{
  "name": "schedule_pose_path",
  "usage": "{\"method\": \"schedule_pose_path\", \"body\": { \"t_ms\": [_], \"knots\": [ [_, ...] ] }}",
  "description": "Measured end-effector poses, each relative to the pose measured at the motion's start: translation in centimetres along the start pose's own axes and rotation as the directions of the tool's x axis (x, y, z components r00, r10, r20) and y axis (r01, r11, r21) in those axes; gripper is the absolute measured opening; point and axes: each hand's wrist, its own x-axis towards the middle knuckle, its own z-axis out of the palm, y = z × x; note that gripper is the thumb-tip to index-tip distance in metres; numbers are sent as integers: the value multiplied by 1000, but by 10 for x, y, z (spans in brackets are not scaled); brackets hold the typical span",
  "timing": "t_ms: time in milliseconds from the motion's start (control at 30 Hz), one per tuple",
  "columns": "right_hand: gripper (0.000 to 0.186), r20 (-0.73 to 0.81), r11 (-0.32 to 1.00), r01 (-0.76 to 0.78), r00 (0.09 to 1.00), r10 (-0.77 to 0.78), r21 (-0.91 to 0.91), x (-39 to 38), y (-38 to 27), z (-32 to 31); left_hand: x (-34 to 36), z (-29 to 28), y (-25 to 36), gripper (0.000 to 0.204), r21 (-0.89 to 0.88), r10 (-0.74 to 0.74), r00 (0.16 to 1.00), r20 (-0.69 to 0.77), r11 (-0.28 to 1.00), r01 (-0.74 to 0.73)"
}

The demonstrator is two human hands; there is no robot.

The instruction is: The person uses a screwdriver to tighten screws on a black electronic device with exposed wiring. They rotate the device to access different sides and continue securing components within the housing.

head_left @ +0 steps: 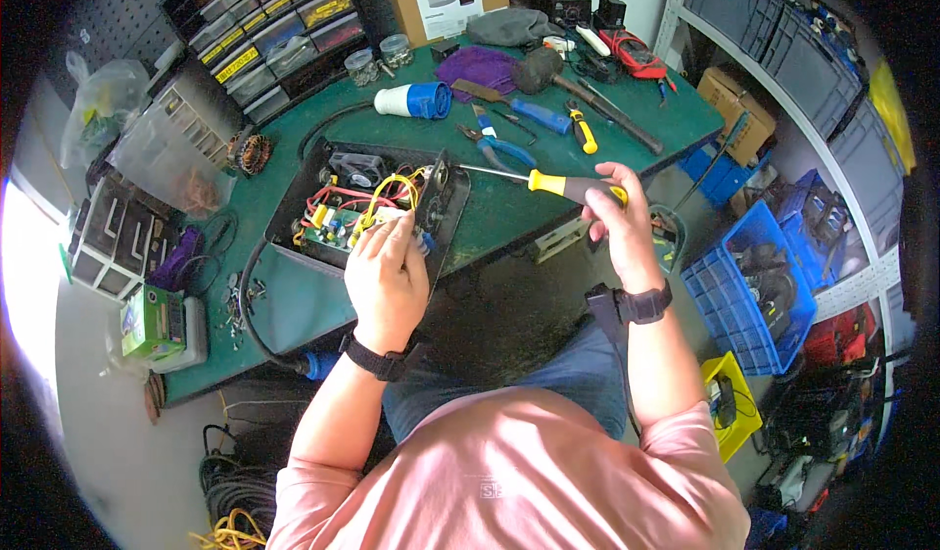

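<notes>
An open black electronics case (304, 173) lies on the green workbench, showing a green circuit board (328, 229), yellow and red wires (392, 192) and a small fan. My left hand (387, 266) rests on the case's near corner, fingers on the wiring beside its upright end panel (446, 207). My right hand (617, 222) grips the yellow-and-black handle of a screwdriver (558, 186). Its shaft points left, with the tip at the end panel's top edge.
Blue-handled pliers (504, 148), a blue plug (416, 101), a rubber mallet (587, 90), a purple cloth and small jars lie further back on the bench (294, 305). Drawer cabinets stand at the back left. Blue crates (744, 295) and shelving fill the right side. Cables coil on the floor.
</notes>
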Motion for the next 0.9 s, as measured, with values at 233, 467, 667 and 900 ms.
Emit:
{"method": "schedule_pose_path", "body": {
  "t_ms": [233, 467, 667, 900],
  "knots": [
    [37, 71, 959, 225, 974, -216, -172, 0, 16, -9, 1, 0, 2, 23, 1, 12, 1000, -2, 1000, -12],
    [31, 141, 977, -97, 982, 125, -188, 3, 0, -17, 0, -1, 0, 23, 14, 12, 1000, -13, 1000, -12],
    [31, 92, 982, -165, 981, 174, -93, -1, -10, -8, -1, -1, -1, 23, 10, 11, 1000, -13, 1000, -11],
    [31, 116, 982, -154, 979, 167, -109, -1, -14, -9, 0, -2, -1, 23, 4, -14, 1000, 4, 1000, 14]
  ]
}}
